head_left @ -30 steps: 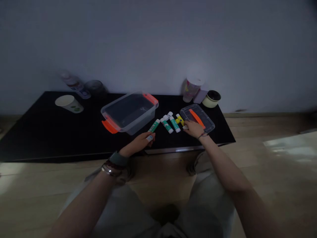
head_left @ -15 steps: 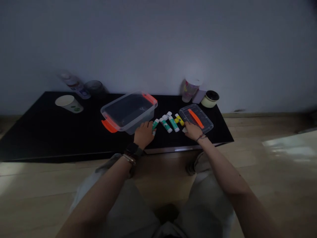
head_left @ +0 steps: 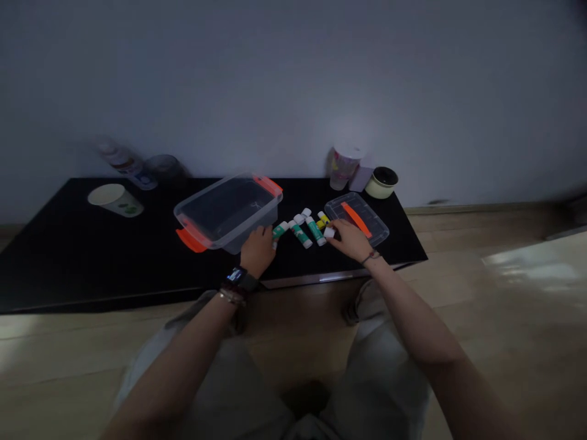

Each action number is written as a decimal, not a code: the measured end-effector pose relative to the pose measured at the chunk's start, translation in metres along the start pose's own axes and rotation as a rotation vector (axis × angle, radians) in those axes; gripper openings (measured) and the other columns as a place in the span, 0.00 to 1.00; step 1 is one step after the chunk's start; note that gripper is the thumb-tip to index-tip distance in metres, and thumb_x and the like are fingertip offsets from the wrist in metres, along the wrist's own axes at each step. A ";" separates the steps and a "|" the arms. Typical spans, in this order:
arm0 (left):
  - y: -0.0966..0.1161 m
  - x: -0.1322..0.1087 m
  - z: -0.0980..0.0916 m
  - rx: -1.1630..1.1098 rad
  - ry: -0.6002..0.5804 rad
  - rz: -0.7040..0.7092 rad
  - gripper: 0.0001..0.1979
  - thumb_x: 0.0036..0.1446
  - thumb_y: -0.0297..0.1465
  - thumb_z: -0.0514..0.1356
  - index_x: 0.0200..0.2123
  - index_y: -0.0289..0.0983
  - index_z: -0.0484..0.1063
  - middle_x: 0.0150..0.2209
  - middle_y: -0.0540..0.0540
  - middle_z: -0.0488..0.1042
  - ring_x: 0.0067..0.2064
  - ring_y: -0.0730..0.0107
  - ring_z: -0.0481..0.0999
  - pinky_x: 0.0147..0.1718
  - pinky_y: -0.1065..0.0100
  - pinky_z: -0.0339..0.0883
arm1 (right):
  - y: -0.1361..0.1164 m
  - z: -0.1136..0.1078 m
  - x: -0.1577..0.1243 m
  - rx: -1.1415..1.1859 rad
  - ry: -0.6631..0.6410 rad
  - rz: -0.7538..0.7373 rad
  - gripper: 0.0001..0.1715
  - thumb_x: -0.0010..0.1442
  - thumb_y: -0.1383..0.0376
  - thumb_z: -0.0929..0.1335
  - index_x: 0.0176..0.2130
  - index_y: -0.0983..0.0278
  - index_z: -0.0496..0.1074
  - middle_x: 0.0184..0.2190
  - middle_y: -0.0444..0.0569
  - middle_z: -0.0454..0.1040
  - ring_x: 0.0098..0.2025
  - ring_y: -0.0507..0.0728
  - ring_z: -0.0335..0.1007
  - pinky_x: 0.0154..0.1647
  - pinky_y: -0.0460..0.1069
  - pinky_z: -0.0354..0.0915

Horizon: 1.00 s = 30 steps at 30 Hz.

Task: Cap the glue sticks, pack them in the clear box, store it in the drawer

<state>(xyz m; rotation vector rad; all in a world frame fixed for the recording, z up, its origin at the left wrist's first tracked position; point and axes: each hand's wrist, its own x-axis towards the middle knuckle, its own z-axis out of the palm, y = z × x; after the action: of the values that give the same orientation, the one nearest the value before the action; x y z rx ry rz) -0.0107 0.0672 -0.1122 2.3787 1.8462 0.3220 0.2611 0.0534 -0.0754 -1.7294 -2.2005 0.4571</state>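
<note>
Grey wall behind, black table below: a clear box stands open at left, its orange-handled lid already off at right. Beside the box, the left hand grips a green glue stick; the right hand pinches a white piece. Two green sticks and a yellow one lie between. Every stick I see is outside the box, so the handling looks unfinished.

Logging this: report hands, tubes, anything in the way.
Left hand holds green tube. Right hand at white cap. Two green tubes between hands. Lid by right hand, nothing visibly blocking.
</note>
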 end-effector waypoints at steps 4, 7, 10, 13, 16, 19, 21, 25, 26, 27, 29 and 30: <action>-0.014 -0.013 -0.007 -0.378 0.031 0.097 0.20 0.64 0.35 0.53 0.55 0.32 0.69 0.48 0.37 0.75 0.48 0.56 0.75 0.50 0.57 0.69 | -0.006 0.001 0.006 0.425 0.004 -0.067 0.18 0.64 0.59 0.69 0.51 0.66 0.74 0.40 0.51 0.77 0.37 0.54 0.72 0.42 0.50 0.69; -0.016 -0.023 -0.014 -0.584 0.035 0.132 0.21 0.64 0.38 0.53 0.55 0.33 0.69 0.48 0.38 0.75 0.48 0.58 0.75 0.49 0.57 0.70 | -0.013 0.002 0.008 0.720 -0.069 -0.028 0.23 0.63 0.54 0.68 0.52 0.65 0.72 0.35 0.47 0.75 0.33 0.53 0.71 0.33 0.47 0.69; -0.011 -0.031 -0.023 -0.703 0.008 0.149 0.22 0.64 0.39 0.54 0.56 0.34 0.68 0.48 0.38 0.75 0.47 0.59 0.75 0.49 0.57 0.70 | -0.023 0.003 0.007 0.852 -0.112 -0.013 0.23 0.60 0.53 0.70 0.49 0.64 0.71 0.35 0.46 0.74 0.32 0.52 0.69 0.30 0.46 0.68; -0.003 -0.037 -0.032 -0.736 -0.045 0.215 0.21 0.64 0.38 0.54 0.56 0.34 0.68 0.49 0.38 0.74 0.48 0.60 0.75 0.51 0.58 0.69 | -0.033 0.003 0.005 0.843 -0.119 -0.055 0.21 0.59 0.55 0.71 0.48 0.64 0.71 0.36 0.46 0.74 0.33 0.51 0.69 0.32 0.46 0.68; 0.003 -0.040 -0.040 -0.733 -0.065 0.261 0.21 0.64 0.37 0.54 0.57 0.35 0.69 0.50 0.38 0.74 0.50 0.60 0.74 0.52 0.57 0.68 | -0.041 0.002 0.003 0.818 -0.116 -0.095 0.21 0.61 0.56 0.69 0.50 0.64 0.72 0.37 0.47 0.75 0.33 0.51 0.68 0.33 0.46 0.66; 0.004 -0.042 -0.045 -0.739 -0.090 0.263 0.21 0.65 0.36 0.53 0.57 0.35 0.68 0.51 0.37 0.74 0.50 0.59 0.74 0.52 0.57 0.69 | -0.046 -0.001 0.002 0.767 -0.090 -0.115 0.22 0.63 0.55 0.68 0.52 0.64 0.73 0.38 0.47 0.75 0.32 0.51 0.67 0.33 0.46 0.65; 0.004 -0.042 -0.047 -0.757 -0.128 0.262 0.21 0.65 0.37 0.53 0.57 0.35 0.68 0.51 0.38 0.74 0.50 0.60 0.74 0.52 0.57 0.69 | -0.049 -0.004 0.001 0.715 -0.074 -0.150 0.21 0.63 0.55 0.68 0.52 0.64 0.74 0.39 0.48 0.75 0.33 0.51 0.67 0.34 0.46 0.65; 0.003 -0.042 -0.049 -0.836 -0.251 0.248 0.22 0.65 0.39 0.52 0.57 0.36 0.68 0.49 0.40 0.74 0.49 0.62 0.74 0.52 0.58 0.69 | -0.057 -0.009 -0.004 0.576 -0.067 -0.258 0.19 0.64 0.57 0.68 0.51 0.63 0.75 0.42 0.49 0.75 0.36 0.52 0.67 0.38 0.47 0.64; 0.003 -0.043 -0.049 -0.870 -0.286 0.231 0.22 0.65 0.39 0.52 0.57 0.36 0.68 0.48 0.40 0.75 0.48 0.62 0.75 0.51 0.59 0.69 | -0.059 -0.010 -0.005 0.548 -0.063 -0.281 0.19 0.65 0.57 0.67 0.51 0.63 0.75 0.42 0.49 0.75 0.36 0.52 0.67 0.38 0.47 0.64; 0.004 -0.044 -0.049 -0.917 -0.321 0.206 0.22 0.65 0.40 0.52 0.57 0.35 0.68 0.48 0.40 0.75 0.47 0.62 0.75 0.50 0.59 0.69 | -0.060 -0.010 -0.006 0.528 -0.055 -0.293 0.19 0.65 0.57 0.67 0.51 0.63 0.74 0.42 0.49 0.75 0.35 0.52 0.67 0.38 0.47 0.63; 0.006 -0.046 -0.050 -1.041 -0.399 0.140 0.23 0.65 0.43 0.52 0.56 0.35 0.68 0.46 0.40 0.75 0.44 0.63 0.76 0.45 0.61 0.71 | -0.062 -0.009 -0.009 0.507 -0.031 -0.287 0.19 0.66 0.56 0.67 0.53 0.63 0.73 0.39 0.48 0.74 0.34 0.52 0.66 0.38 0.47 0.63; 0.009 -0.047 -0.051 -1.102 -0.432 0.107 0.24 0.65 0.44 0.52 0.56 0.35 0.68 0.45 0.40 0.76 0.42 0.64 0.76 0.43 0.62 0.71 | -0.063 -0.009 -0.010 0.501 -0.018 -0.272 0.20 0.66 0.56 0.67 0.53 0.63 0.71 0.38 0.47 0.74 0.33 0.52 0.66 0.37 0.47 0.62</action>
<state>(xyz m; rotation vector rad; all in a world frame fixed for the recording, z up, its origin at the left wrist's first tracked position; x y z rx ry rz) -0.0258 0.0172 -0.0655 1.5769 0.9340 0.5800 0.2120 0.0303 -0.0402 -1.1525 -2.0574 0.8642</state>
